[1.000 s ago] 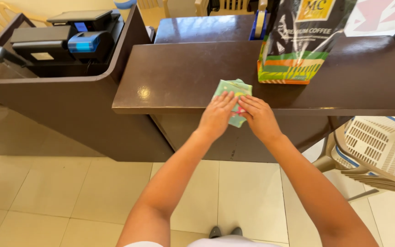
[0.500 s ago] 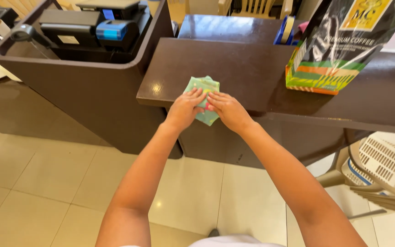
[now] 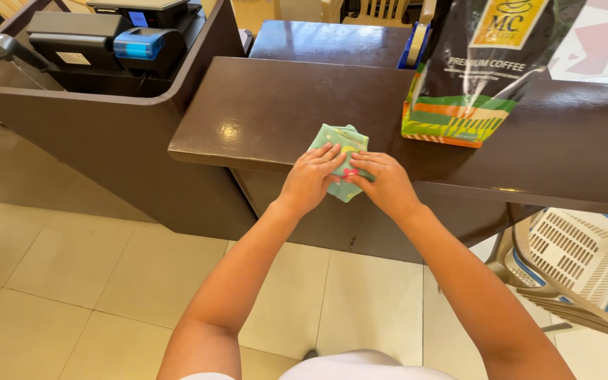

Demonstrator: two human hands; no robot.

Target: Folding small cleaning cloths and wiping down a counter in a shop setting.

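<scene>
A small folded green cloth (image 3: 339,144) with a coloured pattern lies at the front edge of a dark brown counter (image 3: 276,112). My left hand (image 3: 311,177) presses on its left side, fingers spread over it. My right hand (image 3: 383,181) rests on its right side, fingertips touching the cloth near the middle. Both hands hold the cloth flat against the counter edge, and part of the cloth hangs over the edge beneath them.
A tall dark coffee bag (image 3: 473,70) with an orange and green base stands on the counter to the right. A cash register and printer (image 3: 114,42) sit in the raised booth at the left. A white plastic chair (image 3: 578,260) stands at the lower right on the tiled floor.
The view has shifted, so the counter and the cloth sit differently in the picture. Both hands stay on the cloth, fingers slightly rearranged.
</scene>
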